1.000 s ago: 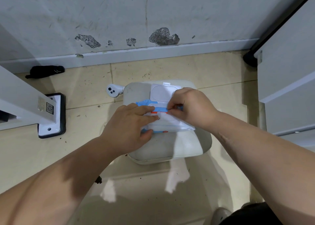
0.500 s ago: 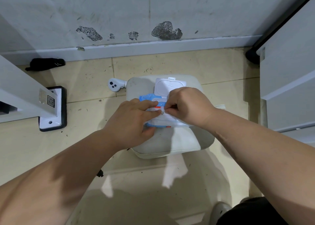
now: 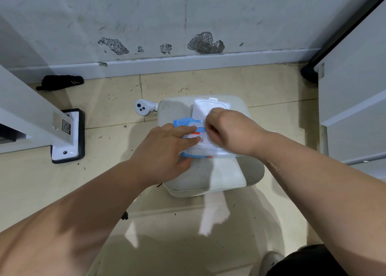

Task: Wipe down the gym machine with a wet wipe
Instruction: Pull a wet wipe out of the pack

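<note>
A blue-and-white pack of wet wipes (image 3: 186,123) lies on the white padded seat (image 3: 217,175) of the gym machine, its white flip lid (image 3: 211,107) standing open. My left hand (image 3: 165,150) lies over the pack's left side, fingers fairly straight on top and thumb at its near edge, holding it down. My right hand (image 3: 227,132) has its fingers curled and pinched at the pack's opening. What they pinch is hidden by the knuckles.
A white machine leg with a black-edged foot plate (image 3: 66,135) stands at the left. White machine panels (image 3: 355,100) rise at the right. A white knob (image 3: 143,106) sticks out left of the seat. A black object (image 3: 59,82) lies by the scuffed wall.
My right hand's fingers have shifted a little at the pack's opening. My left hand stays on the pack. The camera has moved slightly.
</note>
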Action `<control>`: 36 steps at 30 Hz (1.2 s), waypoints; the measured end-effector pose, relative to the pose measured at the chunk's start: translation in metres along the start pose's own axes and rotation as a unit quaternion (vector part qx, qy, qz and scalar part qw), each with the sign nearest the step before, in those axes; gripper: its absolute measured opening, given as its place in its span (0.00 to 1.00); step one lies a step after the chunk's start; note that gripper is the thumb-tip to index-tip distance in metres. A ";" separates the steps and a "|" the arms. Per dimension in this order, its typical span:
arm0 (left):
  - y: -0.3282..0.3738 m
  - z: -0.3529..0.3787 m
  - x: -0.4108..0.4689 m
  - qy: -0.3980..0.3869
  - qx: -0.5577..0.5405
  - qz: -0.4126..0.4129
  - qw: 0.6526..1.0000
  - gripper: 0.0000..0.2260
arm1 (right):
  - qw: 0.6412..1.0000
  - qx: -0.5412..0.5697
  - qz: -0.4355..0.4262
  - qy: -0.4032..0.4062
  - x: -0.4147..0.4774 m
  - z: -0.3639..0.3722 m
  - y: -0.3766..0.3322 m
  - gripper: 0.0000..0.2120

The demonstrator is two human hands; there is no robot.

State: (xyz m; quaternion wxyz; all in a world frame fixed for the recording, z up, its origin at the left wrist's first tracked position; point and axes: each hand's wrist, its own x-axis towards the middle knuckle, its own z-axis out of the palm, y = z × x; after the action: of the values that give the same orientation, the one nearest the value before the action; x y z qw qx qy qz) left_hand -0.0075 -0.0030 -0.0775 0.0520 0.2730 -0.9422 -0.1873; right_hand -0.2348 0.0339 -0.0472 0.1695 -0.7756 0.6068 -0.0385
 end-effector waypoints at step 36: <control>-0.008 0.008 -0.001 0.049 -0.074 -0.019 0.996 0.23 | 0.992 0.121 0.039 0.020 -0.005 -0.015 0.022 0.05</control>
State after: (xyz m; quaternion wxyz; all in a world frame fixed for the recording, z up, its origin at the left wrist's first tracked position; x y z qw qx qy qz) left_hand -0.0043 -0.0064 -0.0875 0.1146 0.2952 -0.9166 -0.2441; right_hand -0.2603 0.0314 -0.0394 0.2510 -0.7245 0.6306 -0.1204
